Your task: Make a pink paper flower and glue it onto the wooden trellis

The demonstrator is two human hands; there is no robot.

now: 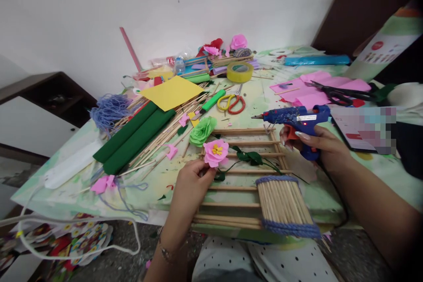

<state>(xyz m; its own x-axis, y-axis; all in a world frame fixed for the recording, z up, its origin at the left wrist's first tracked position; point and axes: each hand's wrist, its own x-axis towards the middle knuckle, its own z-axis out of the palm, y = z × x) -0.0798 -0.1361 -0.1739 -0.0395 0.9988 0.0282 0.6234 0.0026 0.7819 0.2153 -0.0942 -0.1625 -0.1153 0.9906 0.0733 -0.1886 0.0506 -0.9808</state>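
My left hand pinches a pink paper flower with a yellow centre and presses it onto a ladder-like frame of wooden sticks. A green leafy stem trails right from the flower across the frame. A green paper flower lies just above it. My right hand grips a blue hot glue gun, nozzle pointing left, above the frame's right side. A small stick basket bound with blue yarn sits on the frame's lower right.
The table is crowded: green rolled paper, loose wooden sticks, yellow sheet, yellow-and-red scissors, yellow tape roll, pink paper with black scissors, blue yarn, and paper flowers at the back. A white cord hangs off the left edge.
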